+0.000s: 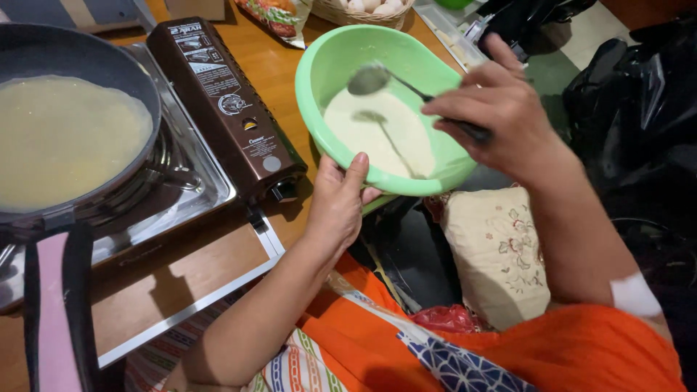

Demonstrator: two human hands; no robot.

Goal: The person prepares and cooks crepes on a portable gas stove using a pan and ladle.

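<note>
My left hand (pixel 337 203) grips the near rim of a light green plastic bowl (pixel 327 65) and tilts it toward me. Pale, thin batter (pixel 377 134) pools in the bowl's lower side. My right hand (pixel 501 109) holds the dark handle of a metal ladle (pixel 369 78), whose bowl hangs just above the batter, coated with it. To the left, a dark frying pan (pixel 109 58) sits on a portable gas stove (pixel 218 80), with a thin pale crepe (pixel 65 138) spread across it.
The pan's pink-and-black handle (pixel 58 305) points toward me at the lower left. A basket of eggs (pixel 367 9) and a food packet (pixel 279 16) stand at the table's far edge. An embroidered cushion (pixel 497 250) lies by my lap, dark bags (pixel 639 94) at the right.
</note>
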